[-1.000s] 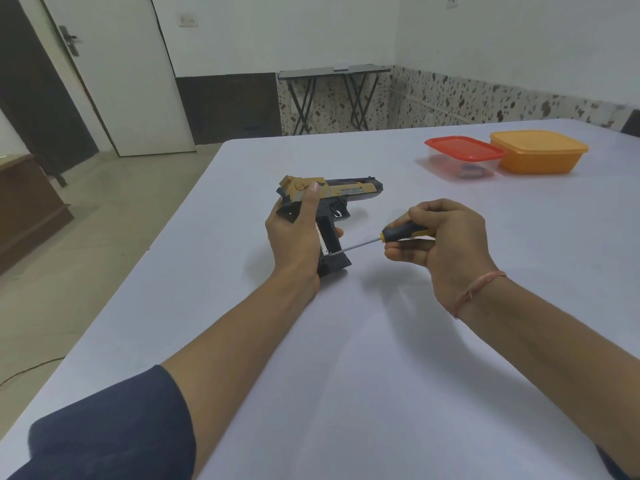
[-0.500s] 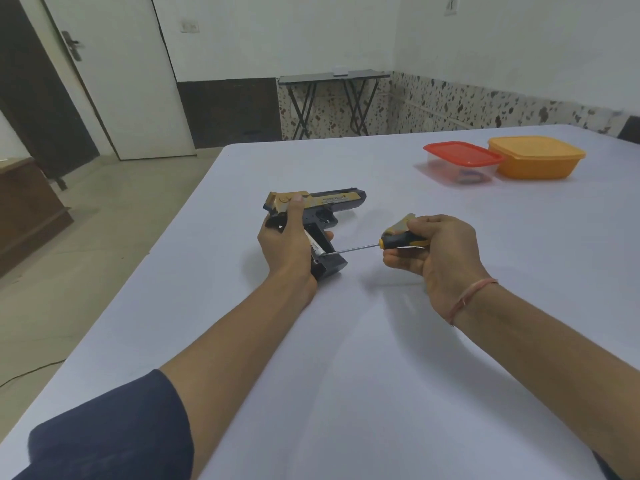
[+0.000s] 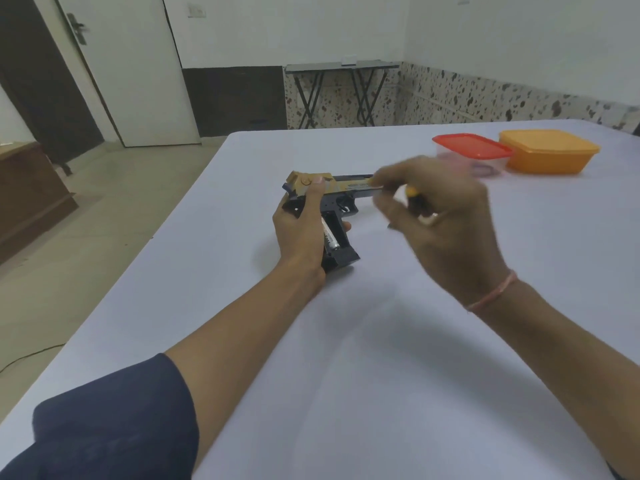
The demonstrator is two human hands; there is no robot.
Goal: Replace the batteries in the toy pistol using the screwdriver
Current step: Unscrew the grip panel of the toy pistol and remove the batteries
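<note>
Left grip clamps the toy pistol butt-down on the bench, battery exposed lengthwise along the open handle; right grip, blurred, curled round the screwdriver, sits up-right of it, well apart.

Right grip raised with screwdriver, tip pulled off toy pistol, now blurred beside its barrel.
</note>
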